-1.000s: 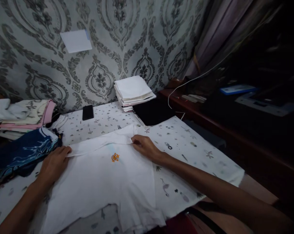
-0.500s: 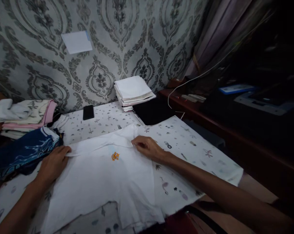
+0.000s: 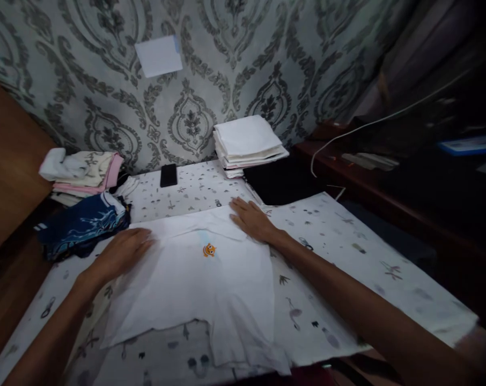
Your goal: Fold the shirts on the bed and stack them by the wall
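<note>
White garment (image 3: 178, 284), orange motif (image 3: 209, 250) upward, lies flat between the hands on the printed cloth (image 3: 335, 230). Left hand (image 3: 124, 249): open, palm down over its left upper edge, nothing evidently gripped. Right hand (image 3: 251, 219): open, fingers spread on the right upper edge, no hold seen. Step looks like smoothing; a next move would call for pressing out the crease between the hands. Beyond the left hand, dark blue clothing (image 3: 82, 222); beyond the right, white folded stack (image 3: 249, 136). Left fingertips blurred, thumb hidden; far right too dark to read.
</note>
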`<state>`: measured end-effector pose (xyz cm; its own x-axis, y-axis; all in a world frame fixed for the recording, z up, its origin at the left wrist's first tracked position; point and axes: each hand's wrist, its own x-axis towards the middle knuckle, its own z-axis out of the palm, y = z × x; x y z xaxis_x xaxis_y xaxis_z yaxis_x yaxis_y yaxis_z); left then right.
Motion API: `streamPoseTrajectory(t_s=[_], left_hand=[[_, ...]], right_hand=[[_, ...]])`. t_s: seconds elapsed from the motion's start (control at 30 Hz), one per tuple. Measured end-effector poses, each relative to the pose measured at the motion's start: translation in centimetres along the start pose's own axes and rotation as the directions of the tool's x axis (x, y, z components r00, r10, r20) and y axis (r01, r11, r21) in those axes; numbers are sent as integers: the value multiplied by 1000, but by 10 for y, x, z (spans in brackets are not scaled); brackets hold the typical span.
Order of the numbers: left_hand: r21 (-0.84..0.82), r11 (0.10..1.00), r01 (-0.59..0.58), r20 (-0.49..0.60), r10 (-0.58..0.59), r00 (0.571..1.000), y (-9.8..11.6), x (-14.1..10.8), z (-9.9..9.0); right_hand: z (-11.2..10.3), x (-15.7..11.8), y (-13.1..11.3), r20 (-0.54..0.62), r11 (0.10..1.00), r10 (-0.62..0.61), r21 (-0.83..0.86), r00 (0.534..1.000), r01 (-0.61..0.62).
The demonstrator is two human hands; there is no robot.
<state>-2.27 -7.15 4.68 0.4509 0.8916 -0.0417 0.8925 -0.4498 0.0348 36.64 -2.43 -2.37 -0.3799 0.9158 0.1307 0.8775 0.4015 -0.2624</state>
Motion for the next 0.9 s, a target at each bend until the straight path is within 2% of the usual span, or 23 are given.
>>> streamPoseTrajectory(t_s=[0.13,0.23,0.3,0.4,0.53,0.63,0.8,0.9], left_hand=[[-114,993,34,-97,-45,994,36,31,13],[-158,987,0,-30,-5,1000,59,57,29],[-154,988,9,42,-3,999,62,64,38],[-90,991,95,76,-89,993,45,54,49],[15,960,281,26,-281,959,2,22,57],[41,935,353,16,-354,935,-19,6,60],[41,926,375,-9,-375,927,-21,1,63],[39,928,371,-49,-369,928,-21,1,66]], right_hand=[[7,1,7,-4,997,-14,-72,1000,14],[9,2,7,3,995,-10,-104,1000,10],[10,3,6,1,993,-12,-116,1000,12],[11,2,7,-14,993,-24,-118,1000,22],[12,3,7,-4,992,-9,-123,1000,9],[12,3,8,-7,993,-13,-118,1000,12],[9,0,4,-27,994,-22,-108,999,19],[-1,-5,-6,-129,990,-73,-126,989,57]])
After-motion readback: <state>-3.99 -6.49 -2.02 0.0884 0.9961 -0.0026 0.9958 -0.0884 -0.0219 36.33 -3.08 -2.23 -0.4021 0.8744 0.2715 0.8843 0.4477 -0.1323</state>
